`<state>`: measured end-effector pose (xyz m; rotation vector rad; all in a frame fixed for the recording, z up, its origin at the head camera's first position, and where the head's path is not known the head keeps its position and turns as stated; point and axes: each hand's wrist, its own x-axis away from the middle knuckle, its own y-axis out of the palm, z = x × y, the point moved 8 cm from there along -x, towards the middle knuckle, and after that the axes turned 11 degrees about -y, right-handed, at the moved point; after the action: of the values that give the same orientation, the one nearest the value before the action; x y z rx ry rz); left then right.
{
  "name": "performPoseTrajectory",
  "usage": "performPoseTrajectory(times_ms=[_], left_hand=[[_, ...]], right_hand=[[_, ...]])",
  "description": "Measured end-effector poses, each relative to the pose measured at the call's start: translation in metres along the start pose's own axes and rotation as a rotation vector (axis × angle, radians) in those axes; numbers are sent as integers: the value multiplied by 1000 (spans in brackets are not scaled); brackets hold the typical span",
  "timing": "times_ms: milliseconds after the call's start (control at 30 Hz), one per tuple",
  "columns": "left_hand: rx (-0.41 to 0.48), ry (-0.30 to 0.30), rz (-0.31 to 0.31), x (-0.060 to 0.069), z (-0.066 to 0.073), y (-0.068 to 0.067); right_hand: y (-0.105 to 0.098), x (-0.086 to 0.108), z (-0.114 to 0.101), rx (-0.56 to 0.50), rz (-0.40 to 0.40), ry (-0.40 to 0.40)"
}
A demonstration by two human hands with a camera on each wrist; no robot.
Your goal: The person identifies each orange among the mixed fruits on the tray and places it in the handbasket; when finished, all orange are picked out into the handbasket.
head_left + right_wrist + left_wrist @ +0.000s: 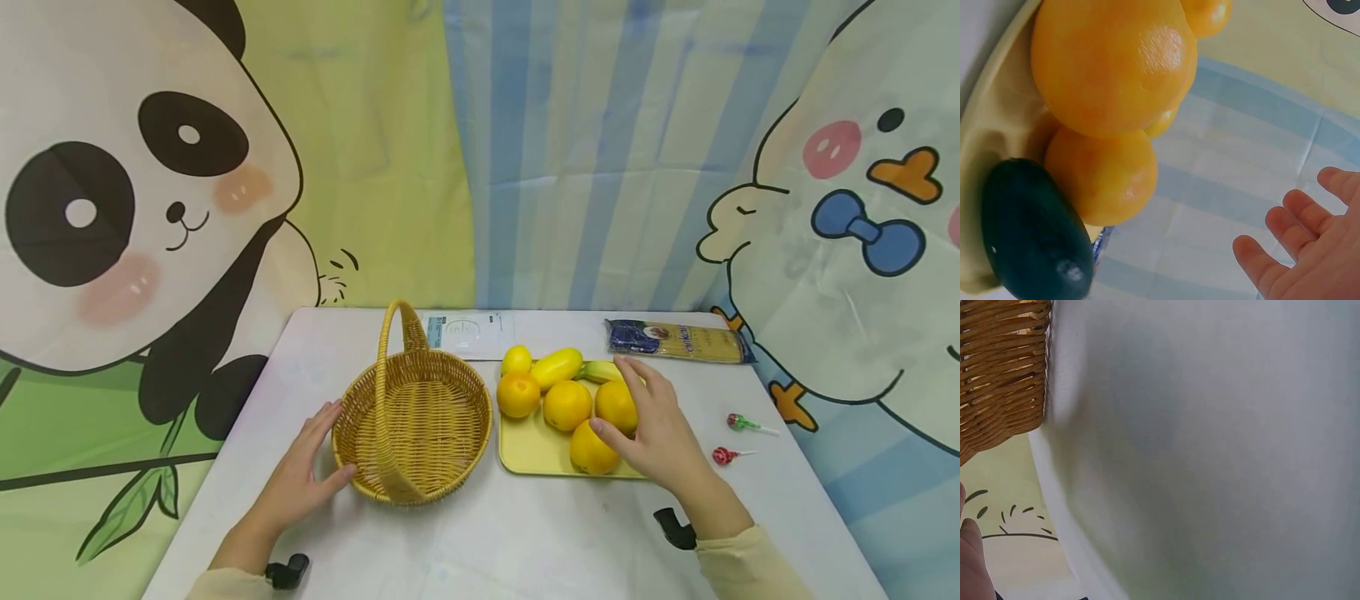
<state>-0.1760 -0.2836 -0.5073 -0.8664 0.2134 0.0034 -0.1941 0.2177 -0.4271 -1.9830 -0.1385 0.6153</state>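
A round wicker basket [450, 417] with a tall handle stands on the table, nothing inside it. My left hand [296, 475] is at its left side, fingers extended close to the rim; whether they touch is unclear. Right of the basket lies a yellow tray [532, 454] with several oranges [567, 406], a lemon [516, 360] and other yellow fruit. My right hand [660, 429] hovers at the tray's right side, fingers spread and holding nothing. In the right wrist view a dark green oval item [1035, 231] lies on the tray beside an orange [1104, 178]; the head view hides it.
Behind the tray lie a pasta packet [678, 341] and a flat white packet [465, 335]. Two lollipops, one green [738, 422] and one red [724, 456], lie at the right. A printed curtain [540, 167] hangs behind the white table [480, 550].
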Motion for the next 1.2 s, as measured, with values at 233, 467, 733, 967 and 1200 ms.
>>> performPoseTrajectory(times_ms=[233, 467, 733, 967, 1200], left_hand=[[-14, 16, 17, 3, -1, 2], [-27, 18, 27, 5, -4, 4], [-31, 17, 26, 5, -4, 5], [-31, 17, 34, 5, -5, 4], [-31, 25, 37, 5, -6, 4]], right_hand=[[8, 7, 0, -53, -11, 27], [19, 16, 0, -80, -47, 62], [31, 24, 1, -66, -67, 64], [39, 26, 1, -68, -80, 62], [45, 30, -1, -74, -87, 55]])
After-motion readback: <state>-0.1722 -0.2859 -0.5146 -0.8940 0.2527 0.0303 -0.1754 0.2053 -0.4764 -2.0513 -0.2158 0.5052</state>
